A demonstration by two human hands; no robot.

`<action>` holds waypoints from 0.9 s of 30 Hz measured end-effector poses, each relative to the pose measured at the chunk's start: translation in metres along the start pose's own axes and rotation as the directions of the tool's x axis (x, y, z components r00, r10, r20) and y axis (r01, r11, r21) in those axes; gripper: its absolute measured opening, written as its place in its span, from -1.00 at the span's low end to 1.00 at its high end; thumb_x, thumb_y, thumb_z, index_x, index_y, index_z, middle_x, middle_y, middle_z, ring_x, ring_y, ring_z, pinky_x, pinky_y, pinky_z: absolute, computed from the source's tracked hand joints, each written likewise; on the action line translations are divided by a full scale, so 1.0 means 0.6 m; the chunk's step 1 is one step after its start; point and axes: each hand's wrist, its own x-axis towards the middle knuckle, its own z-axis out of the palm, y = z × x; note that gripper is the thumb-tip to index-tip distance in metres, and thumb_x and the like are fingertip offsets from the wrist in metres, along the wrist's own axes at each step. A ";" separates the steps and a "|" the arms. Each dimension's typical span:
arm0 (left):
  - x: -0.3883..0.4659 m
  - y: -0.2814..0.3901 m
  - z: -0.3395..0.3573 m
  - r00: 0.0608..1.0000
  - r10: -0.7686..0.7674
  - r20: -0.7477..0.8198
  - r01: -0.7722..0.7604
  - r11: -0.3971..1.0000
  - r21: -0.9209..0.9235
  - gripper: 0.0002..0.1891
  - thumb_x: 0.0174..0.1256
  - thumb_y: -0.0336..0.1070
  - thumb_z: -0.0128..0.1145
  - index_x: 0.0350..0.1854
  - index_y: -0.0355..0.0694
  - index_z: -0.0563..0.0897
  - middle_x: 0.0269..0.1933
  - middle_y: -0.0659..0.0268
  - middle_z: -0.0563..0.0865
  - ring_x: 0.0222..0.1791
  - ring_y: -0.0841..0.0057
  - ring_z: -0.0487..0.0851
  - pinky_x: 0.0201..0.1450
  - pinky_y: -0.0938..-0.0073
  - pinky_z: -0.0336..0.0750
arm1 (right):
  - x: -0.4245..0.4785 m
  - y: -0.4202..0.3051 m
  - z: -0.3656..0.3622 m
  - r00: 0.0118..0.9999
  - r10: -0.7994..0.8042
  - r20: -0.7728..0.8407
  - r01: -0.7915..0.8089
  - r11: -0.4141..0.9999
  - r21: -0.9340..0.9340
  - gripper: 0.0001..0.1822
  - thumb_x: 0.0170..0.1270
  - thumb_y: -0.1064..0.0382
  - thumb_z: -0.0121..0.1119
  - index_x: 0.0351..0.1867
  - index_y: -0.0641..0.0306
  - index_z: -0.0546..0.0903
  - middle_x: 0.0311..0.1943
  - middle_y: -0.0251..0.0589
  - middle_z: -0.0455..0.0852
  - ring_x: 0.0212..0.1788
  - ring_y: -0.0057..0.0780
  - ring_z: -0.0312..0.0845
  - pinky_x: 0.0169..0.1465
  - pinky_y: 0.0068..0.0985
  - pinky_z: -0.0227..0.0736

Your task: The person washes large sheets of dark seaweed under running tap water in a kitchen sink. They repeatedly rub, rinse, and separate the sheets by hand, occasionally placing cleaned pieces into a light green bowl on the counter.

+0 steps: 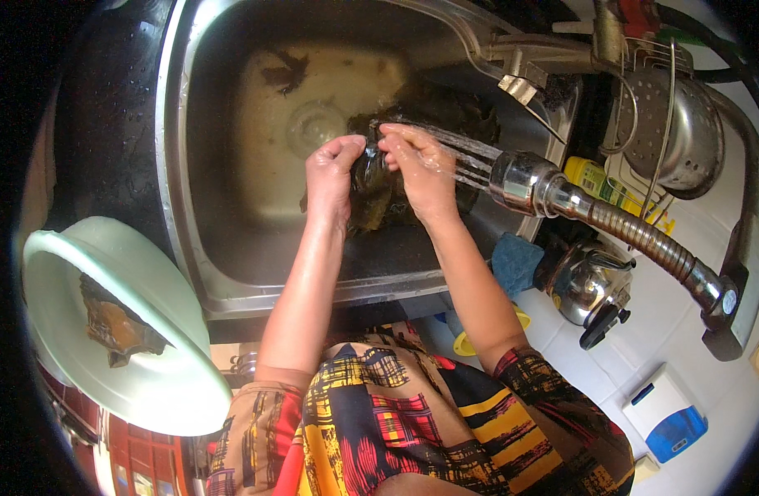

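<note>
Both hands are over a metal sink (274,291) with cloudy water. My left hand (333,170) has thumb and fingertips pinched at the left edge of a dark, wet, sheet-like piece (370,164). Opposite it, my right hand (421,164) pinches the same piece at its right side; the exact grip is partly hidden. Streams of water from a chrome spray faucet head (519,183) fall over the right hand. More dark, thin sheets (441,111) lie in the water beneath and beyond the hands. A small dark scrap (284,71) is near the far left of the basin.
A pale green plastic basin (175,397) at the left holds a brown, dark-edged piece (116,325). Right of the sink are a blue cloth (517,263), a metal kettle (587,285), a yellow bottle (593,180), and a perforated metal strainer (677,130) in a wire rack.
</note>
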 end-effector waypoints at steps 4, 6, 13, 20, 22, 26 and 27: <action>-0.008 0.008 0.006 0.998 -0.020 0.064 0.018 1.000 0.024 -0.85 0.19 -0.39 0.12 -0.29 -0.37 0.62 -0.32 0.34 0.66 -0.34 0.68 0.55 -0.22 0.66 0.42 | -0.011 -0.018 -0.003 0.984 0.177 0.036 -0.178 0.923 0.341 -0.75 0.34 0.16 0.01 -0.22 0.34 0.50 -0.65 -0.42 0.39 -0.64 -0.70 0.26 -0.58 -0.74 0.17; -0.006 0.001 0.001 0.996 -0.034 0.081 0.033 0.999 0.014 -0.83 0.20 -0.39 0.11 -0.24 -0.38 0.61 -0.29 0.34 0.66 -0.32 0.68 0.55 -0.21 0.67 0.42 | -0.008 -0.024 -0.011 0.982 0.172 0.073 -0.186 0.919 0.346 -0.75 0.35 0.13 0.00 -0.34 0.29 0.47 -0.68 -0.44 0.34 -0.64 -0.69 0.26 -0.60 -0.73 0.14; -0.012 0.015 0.004 0.980 -0.053 0.192 0.018 0.983 0.181 -0.79 0.10 -0.39 0.20 -0.21 -0.36 0.60 -0.31 0.33 0.65 -0.33 0.65 0.55 -0.22 0.65 0.41 | -0.002 -0.023 0.006 0.994 0.103 -0.029 -0.082 0.912 0.401 -0.83 0.32 0.24 0.04 -0.34 0.32 0.52 -0.44 -0.22 0.59 -0.36 -0.48 0.58 -0.24 -0.59 0.51; -0.001 0.027 0.014 0.985 -0.087 0.147 0.070 0.991 0.115 -0.80 0.11 -0.38 0.21 -0.23 -0.36 0.61 -0.34 0.32 0.66 -0.34 0.63 0.55 -0.24 0.65 0.40 | -0.002 -0.035 -0.008 0.996 0.045 -0.072 -0.035 0.990 0.137 -0.66 0.17 0.36 0.20 -0.02 0.42 0.51 -0.15 -0.07 0.64 -0.23 -0.49 0.59 -0.12 -0.61 0.49; -0.004 0.031 0.020 0.980 -0.104 0.169 0.089 0.992 0.094 -0.81 0.15 -0.37 0.19 -0.23 -0.36 0.62 -0.33 0.33 0.66 -0.34 0.63 0.56 -0.24 0.66 0.39 | 0.009 -0.022 -0.012 0.990 -0.119 -0.073 0.113 0.991 -0.076 -0.64 0.15 0.33 0.22 -0.02 0.39 0.51 -0.17 -0.10 0.64 -0.23 -0.50 0.56 -0.12 -0.62 0.45; 0.000 0.019 0.017 0.968 -0.057 0.243 0.034 0.995 0.095 -0.81 0.21 -0.33 0.14 -0.24 -0.35 0.61 -0.34 0.36 0.65 -0.35 0.67 0.53 -0.26 0.67 0.37 | 0.029 0.020 -0.024 0.976 -0.216 0.036 0.216 0.927 -0.306 -0.77 0.13 0.29 0.25 -0.22 0.36 0.58 -0.30 -0.25 0.62 -0.29 -0.55 0.49 -0.20 -0.61 0.37; 0.002 0.015 0.016 0.968 -0.063 0.243 0.037 0.993 0.109 -0.82 0.22 -0.32 0.12 -0.25 -0.35 0.61 -0.35 0.37 0.64 -0.35 0.68 0.51 -0.26 0.68 0.36 | 0.034 0.018 -0.023 0.970 -0.232 0.072 0.242 0.894 -0.378 -0.81 0.13 0.29 0.25 -0.28 0.36 0.59 -0.33 -0.27 0.61 -0.32 -0.56 0.49 -0.23 -0.60 0.36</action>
